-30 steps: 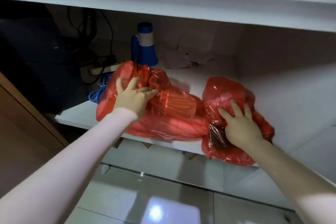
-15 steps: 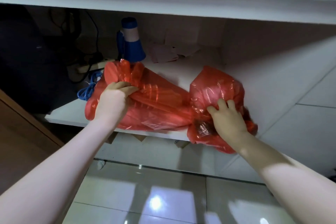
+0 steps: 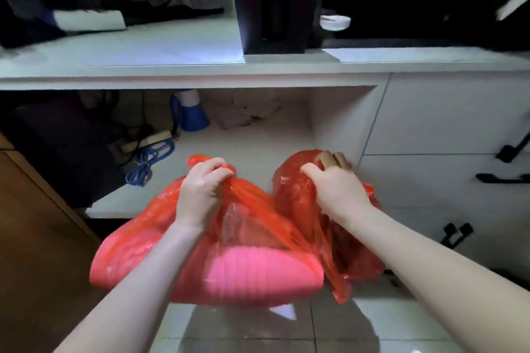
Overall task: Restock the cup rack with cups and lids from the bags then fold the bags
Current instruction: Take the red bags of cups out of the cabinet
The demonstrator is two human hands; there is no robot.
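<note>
A: Left hand (image 3: 200,192)?
B: Fist clenched on the gathered neck of the left red bag (image 3: 160,252), which hangs off the near edge of the low shelf (image 3: 252,146).
A: Right hand (image 3: 335,189)?
B: Fingers curled over the top of the right red bag (image 3: 298,203), grasping it, just beside the first bag, near the white cabinet (image 3: 430,129).

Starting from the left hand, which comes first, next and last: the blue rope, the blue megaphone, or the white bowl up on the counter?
From the left hand:
1. Blue rope, on the shelf to its left.
2. Blue megaphone, at the shelf's back.
3. White bowl, up on the counter, right.
</note>
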